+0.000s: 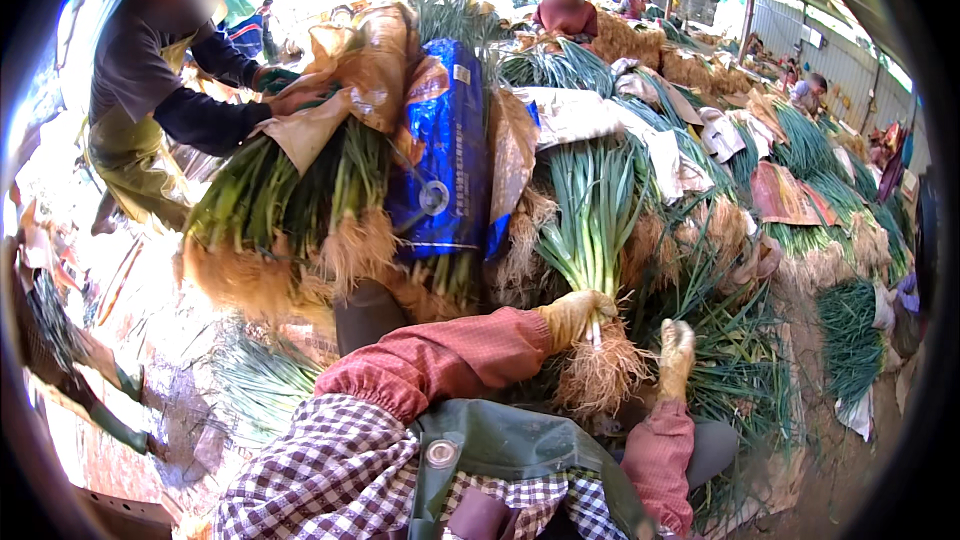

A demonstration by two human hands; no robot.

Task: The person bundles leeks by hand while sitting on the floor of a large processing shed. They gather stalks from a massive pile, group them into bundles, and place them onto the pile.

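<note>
1. Yellowish glove fabric covers the left hand, which grasps a fan-shaped bunch of long green onions with white stems just above its roots.
2. The bunch stands in front of the person, leaves upward and spreading, with its shaggy tan roots hanging below the grip.
3. Right of those roots and apart from them, the right hand, in a matching glove, is raised with its fingers seemingly curled; I cannot tell whether it is fully clenched or has anything in it.
4. Loose dark-green onion leaves lie beside the right hand.
5. Red patterned sleeves cover both forearms; below them are a dark-green waterproof apron and purple-and-white checked cloth.
6. Beyond the left forearm stands a shiny blue plastic sack, next to a large root-fringed onion bundle partly covered by brown sheeting.
7. A co-worker in an olive apron has both hands at that sheeting.
8. White cloth lies behind the grasped bunch, among more piled onions.
</note>
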